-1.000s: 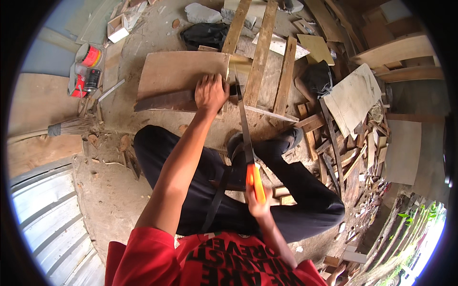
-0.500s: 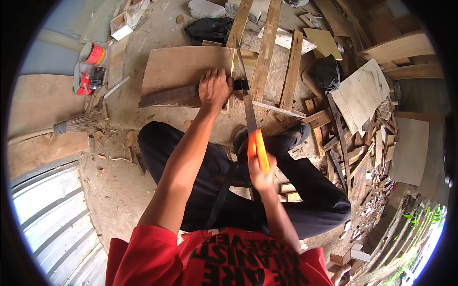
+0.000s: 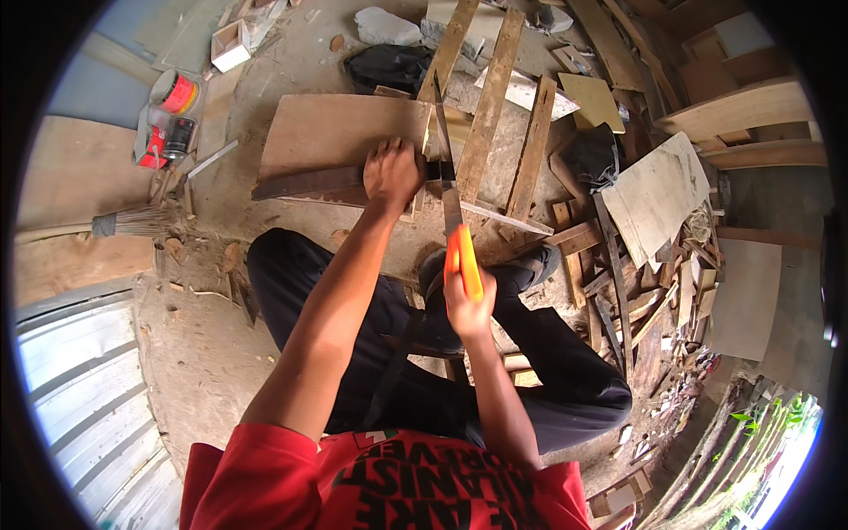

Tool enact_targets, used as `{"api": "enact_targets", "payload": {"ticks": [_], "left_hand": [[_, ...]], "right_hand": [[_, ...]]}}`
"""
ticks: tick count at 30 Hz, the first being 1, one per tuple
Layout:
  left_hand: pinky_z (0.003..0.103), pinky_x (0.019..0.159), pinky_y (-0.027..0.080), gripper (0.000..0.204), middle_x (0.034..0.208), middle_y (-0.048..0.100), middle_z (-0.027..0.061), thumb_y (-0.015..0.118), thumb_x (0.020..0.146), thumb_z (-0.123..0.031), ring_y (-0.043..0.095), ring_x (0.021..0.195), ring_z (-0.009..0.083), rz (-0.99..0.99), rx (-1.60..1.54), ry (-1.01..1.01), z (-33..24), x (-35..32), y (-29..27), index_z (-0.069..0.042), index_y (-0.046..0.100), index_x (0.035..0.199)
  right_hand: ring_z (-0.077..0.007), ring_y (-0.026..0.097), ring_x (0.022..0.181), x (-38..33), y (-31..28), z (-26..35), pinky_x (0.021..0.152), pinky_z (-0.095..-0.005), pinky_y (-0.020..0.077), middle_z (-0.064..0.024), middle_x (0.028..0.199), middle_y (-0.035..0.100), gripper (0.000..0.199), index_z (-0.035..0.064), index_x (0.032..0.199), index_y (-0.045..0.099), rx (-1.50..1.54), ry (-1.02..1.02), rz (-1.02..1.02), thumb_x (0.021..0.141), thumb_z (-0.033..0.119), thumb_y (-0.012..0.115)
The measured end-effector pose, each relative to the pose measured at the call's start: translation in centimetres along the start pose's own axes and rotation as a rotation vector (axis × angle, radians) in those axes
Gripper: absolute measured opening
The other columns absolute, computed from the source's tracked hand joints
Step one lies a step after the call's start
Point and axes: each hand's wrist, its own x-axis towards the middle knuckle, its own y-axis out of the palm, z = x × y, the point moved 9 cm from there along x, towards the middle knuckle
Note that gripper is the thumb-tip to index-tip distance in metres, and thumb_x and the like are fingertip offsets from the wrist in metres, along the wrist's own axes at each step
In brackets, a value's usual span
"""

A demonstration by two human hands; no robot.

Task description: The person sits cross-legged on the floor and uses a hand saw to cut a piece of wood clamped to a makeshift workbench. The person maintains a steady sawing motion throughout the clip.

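My right hand (image 3: 470, 300) is closed round the orange handle of a handsaw (image 3: 451, 205), whose long blade points away from me. The blade lies across the end of a dark wooden strip (image 3: 309, 180), just right of my left hand. My left hand (image 3: 393, 173) is closed over that strip and presses it down on a brown wooden board (image 3: 344, 132). A short end of the strip sticks out past the board's right edge, at the blade. Its underside at the cut is hidden.
Long planks (image 3: 490, 106) lie beyond the saw, with a black bag (image 3: 389, 66) to their left. Scrap wood (image 3: 658, 305) is heaped at the right. Cans (image 3: 179, 137) and a stick broom (image 3: 141, 223) lie at the left. My folded legs (image 3: 300, 265) sit close below the board.
My right hand and the saw handle have shifted slightly forward and left, the blade still across the strip. My left hand stays on the strip. The whole view has shifted a little.
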Motion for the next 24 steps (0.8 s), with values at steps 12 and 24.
{"api": "enact_targets", "payload": {"ticks": [12,24], "left_hand": [[0.043,0.085,0.05,0.023,0.1,0.068,0.0122,0.058,0.085,-0.025,0.064,0.101,0.0271,-0.117,0.028,0.045,-0.1,0.2,0.4,-0.005,0.067,0.092],[0.043,0.079,0.051,0.016,0.085,0.067,0.0115,0.059,0.082,-0.021,0.063,0.087,0.0296,-0.168,0.022,0.056,0.1,-0.8,-0.4,-0.006,0.063,0.082]], "right_hand": [[-0.0049,0.045,0.05,1.9,1.1,-2.0,0.044,-0.0253,0.0348,0.0028,0.058,0.049,0.018,0.0003,0.077,0.055,0.066,0.016,0.055,0.092,0.01,0.052],[-0.0211,0.061,0.049,-10.7,-3.8,0.5,0.048,-0.0346,0.0462,-0.0098,0.056,0.055,0.01,0.0009,0.076,0.061,-0.071,0.049,0.076,0.084,0.007,0.063]]}}
